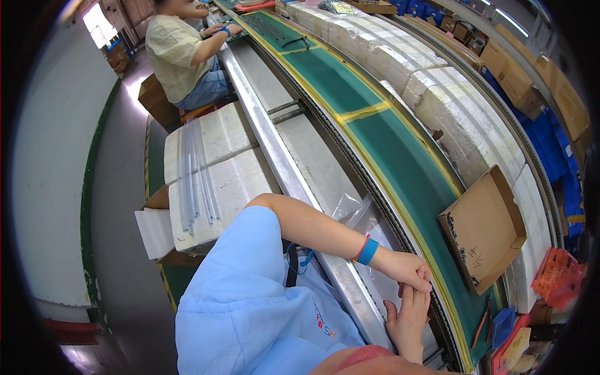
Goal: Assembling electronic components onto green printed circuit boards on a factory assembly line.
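Observation:
My left hand [403, 270], with a blue strap [367, 251] round its wrist, is closed, its fingers curled down. Its fingertips touch the fingers of my right hand [409, 315], which are stretched out with the thumb apart. Anything small between the two is hidden. Both hands are over the near edge of a green belt with yellow tape borders [406, 169]. Beyond them on the belt, a shallow cardboard box [494, 219] lies tilted, small dark parts along its near side. Pliers with orange handles [480, 325] lie nearer me, beside a small blue tray [502, 327].
A metal rail [281, 162] runs along my side. White foam blocks [212, 187] at left carry thin clear tubes [199, 178]. More foam blocks [462, 112] line the far side, with an orange bag [559, 278] at right. A co-worker [181, 56] sits farther up the line.

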Tool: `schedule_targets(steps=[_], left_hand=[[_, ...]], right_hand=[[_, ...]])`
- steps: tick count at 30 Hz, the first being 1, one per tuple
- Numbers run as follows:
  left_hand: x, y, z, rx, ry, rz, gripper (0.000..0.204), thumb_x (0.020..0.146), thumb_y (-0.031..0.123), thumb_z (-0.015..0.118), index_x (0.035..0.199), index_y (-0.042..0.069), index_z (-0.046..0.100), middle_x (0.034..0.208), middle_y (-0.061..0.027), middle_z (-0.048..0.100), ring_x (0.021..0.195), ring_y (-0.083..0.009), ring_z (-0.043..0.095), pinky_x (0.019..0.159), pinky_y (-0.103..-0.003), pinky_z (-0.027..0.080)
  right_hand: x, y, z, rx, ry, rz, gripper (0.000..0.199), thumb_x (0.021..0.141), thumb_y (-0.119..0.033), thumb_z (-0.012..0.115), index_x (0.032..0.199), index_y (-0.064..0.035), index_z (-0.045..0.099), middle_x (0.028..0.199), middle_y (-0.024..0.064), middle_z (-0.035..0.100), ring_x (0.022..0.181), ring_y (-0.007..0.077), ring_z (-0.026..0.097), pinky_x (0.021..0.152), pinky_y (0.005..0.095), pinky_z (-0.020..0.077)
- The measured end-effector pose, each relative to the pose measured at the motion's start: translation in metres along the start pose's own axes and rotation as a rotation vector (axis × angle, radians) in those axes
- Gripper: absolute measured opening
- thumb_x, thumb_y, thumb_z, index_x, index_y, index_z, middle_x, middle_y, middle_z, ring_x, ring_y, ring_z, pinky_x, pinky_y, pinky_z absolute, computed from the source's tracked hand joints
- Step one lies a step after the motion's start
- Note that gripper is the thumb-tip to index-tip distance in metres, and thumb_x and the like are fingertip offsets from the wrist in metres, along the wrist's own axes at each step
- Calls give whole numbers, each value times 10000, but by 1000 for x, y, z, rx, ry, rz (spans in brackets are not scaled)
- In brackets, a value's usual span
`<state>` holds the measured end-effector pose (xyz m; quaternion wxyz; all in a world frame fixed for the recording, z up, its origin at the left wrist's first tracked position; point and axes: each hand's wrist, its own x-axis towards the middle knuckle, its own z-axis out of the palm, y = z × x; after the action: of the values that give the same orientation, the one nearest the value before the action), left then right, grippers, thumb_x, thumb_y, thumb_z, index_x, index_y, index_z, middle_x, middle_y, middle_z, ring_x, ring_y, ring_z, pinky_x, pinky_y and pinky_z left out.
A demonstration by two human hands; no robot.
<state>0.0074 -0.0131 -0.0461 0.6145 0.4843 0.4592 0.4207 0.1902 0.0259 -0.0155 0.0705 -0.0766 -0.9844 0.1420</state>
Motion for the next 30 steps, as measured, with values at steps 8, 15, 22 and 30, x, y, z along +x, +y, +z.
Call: schedule_targets(steps=[8, 15, 22, 30], left_hand=[[1, -1, -1, -9, -25, -2, 547, 881, 372, 629, 1183, -76, 547, 1037, -171, 662, 999, -227, 631, 850, -319, 503], [4, -4, -1, 37, -28, 20, 570, 879, 405, 622, 1174, -78, 553, 1035, -179, 660, 974, -233, 634, 834, -321, 505], [2, -1, -2, 34, -24, 37, 579, 874, 429, 625, 1157, -71, 560, 1022, -178, 658, 950, -236, 635, 822, -325, 506], [4, -2, -3, 31, -23, 58, 562, 874, 418, 630, 1152, -66, 562, 1016, -177, 658, 946, -228, 632, 815, -319, 507]], right_hand=[[0, -1, -1, -28, 5, -4, 867, 675, -96, 760, 1418, 21, 329, 1451, 245, 325, 1310, 417, 340, 1055, 482, 286], [1, -3, -1, -25, 14, 8, 793, 709, -136, 736, 1389, 36, 367, 1452, 246, 336, 1278, 400, 383, 1043, 495, 293], [2, -2, -1, -33, 15, -3, 806, 709, -134, 736, 1396, 44, 352, 1454, 256, 326, 1297, 399, 366, 1047, 492, 288], [3, -2, -1, -2, -1, 19, 850, 691, -64, 748, 1416, 33, 314, 1423, 256, 340, 1336, 439, 302, 1069, 496, 267]])
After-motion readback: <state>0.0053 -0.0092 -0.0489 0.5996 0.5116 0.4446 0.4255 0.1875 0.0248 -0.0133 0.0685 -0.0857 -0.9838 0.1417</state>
